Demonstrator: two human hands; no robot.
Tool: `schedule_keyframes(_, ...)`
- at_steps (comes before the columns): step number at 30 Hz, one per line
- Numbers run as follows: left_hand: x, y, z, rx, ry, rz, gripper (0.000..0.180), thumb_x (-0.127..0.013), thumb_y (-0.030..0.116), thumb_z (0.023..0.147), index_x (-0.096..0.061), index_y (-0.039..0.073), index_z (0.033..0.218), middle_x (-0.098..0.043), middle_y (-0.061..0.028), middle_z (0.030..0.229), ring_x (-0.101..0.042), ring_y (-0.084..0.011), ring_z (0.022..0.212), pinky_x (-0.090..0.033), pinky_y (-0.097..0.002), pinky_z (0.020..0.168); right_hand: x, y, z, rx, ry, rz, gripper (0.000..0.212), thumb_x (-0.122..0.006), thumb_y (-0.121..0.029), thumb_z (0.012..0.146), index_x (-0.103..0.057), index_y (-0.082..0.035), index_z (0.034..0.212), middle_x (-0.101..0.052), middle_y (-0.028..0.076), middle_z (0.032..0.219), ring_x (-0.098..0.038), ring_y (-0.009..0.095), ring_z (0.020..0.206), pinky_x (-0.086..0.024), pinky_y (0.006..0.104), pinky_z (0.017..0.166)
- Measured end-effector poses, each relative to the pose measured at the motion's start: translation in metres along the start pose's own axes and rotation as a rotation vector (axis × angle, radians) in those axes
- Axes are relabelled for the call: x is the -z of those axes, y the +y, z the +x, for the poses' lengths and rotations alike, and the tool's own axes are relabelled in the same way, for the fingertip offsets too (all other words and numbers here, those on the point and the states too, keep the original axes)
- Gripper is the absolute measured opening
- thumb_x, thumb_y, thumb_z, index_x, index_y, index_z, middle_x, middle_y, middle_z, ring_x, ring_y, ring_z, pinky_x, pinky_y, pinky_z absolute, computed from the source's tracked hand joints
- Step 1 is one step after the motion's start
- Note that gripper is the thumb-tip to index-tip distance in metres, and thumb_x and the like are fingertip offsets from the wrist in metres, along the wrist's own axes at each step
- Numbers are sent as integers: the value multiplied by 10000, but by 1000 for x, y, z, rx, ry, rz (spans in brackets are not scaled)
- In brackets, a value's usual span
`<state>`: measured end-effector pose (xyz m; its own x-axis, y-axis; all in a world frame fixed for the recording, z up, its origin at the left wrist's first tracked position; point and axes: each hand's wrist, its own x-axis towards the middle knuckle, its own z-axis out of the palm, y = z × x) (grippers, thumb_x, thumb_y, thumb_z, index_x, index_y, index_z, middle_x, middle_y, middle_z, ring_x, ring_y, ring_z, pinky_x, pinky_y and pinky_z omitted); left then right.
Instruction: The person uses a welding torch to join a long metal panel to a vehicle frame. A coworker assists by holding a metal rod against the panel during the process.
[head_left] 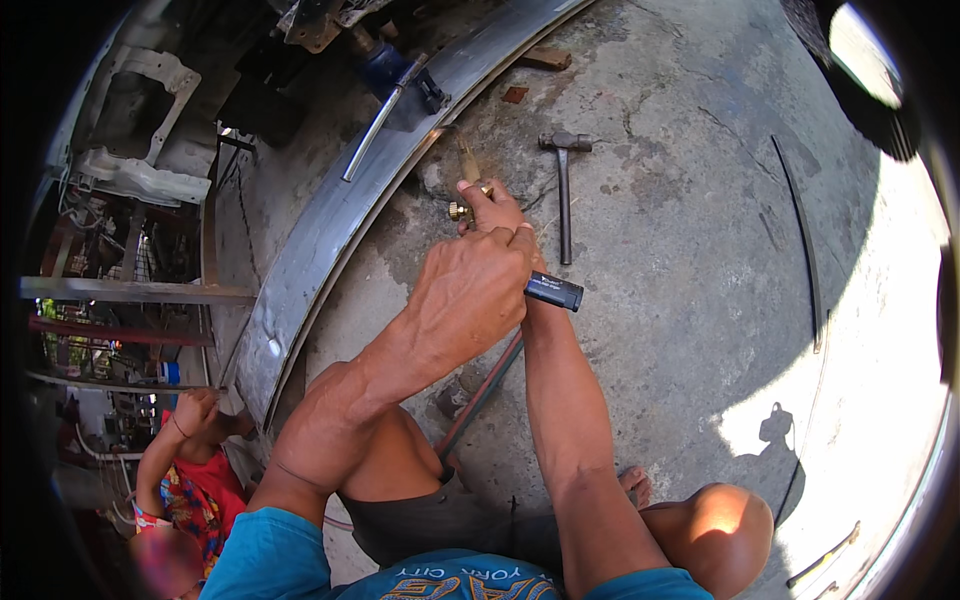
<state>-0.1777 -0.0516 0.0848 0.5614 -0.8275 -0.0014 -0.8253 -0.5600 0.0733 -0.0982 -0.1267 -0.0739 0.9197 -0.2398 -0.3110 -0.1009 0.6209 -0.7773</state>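
Note:
My right hand (495,212) is closed round a brass gas torch (467,212), whose nozzle points away from me towards the curved metal edge. Red and green hoses (485,393) run back from it beneath my arms. My left hand (478,268) crosses over my right wrist, its fingers curled. A small black rectangular block (554,291) sticks out from its thumb side above that wrist; its kind is unclear. Just beyond my hands lies the long curved metal panel (330,240). A hammer (566,195) rests on the concrete to their right.
A blue jack (385,70) with a metal handle (385,115) stands on the panel. Farther off lie a wood piece (545,58) and a dark thin strip (800,240). White vehicle body parts (140,170) hang at the left. Another person (205,480) sits at lower left.

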Motion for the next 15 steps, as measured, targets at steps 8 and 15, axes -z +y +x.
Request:
schedule_keyframes(8, 1, -4, -4, 19, -5, -2, 332, -780, 124, 843, -682, -19, 1125, -724, -175, 951, -735, -399, 871, -570, -492, 732, -9, -12, -2, 64, -4, -107, 342, -746, -328, 1011, -554, -58, 1095, -577, 37, 783, -571, 129, 552, -425, 311, 451)
schedule_keyframes(15, 6, -6, -5, 32, -14, -8, 289, -749, 118, 857, -674, -16, 1102, -732, -185, 959, -736, -406, 867, -566, -501, 722, -4, 0, 6, 134, 8, -152, 392, -798, -266, 940, -573, 6, 1110, -623, 85, 788, -620, 183, 650, -502, 371, 564)
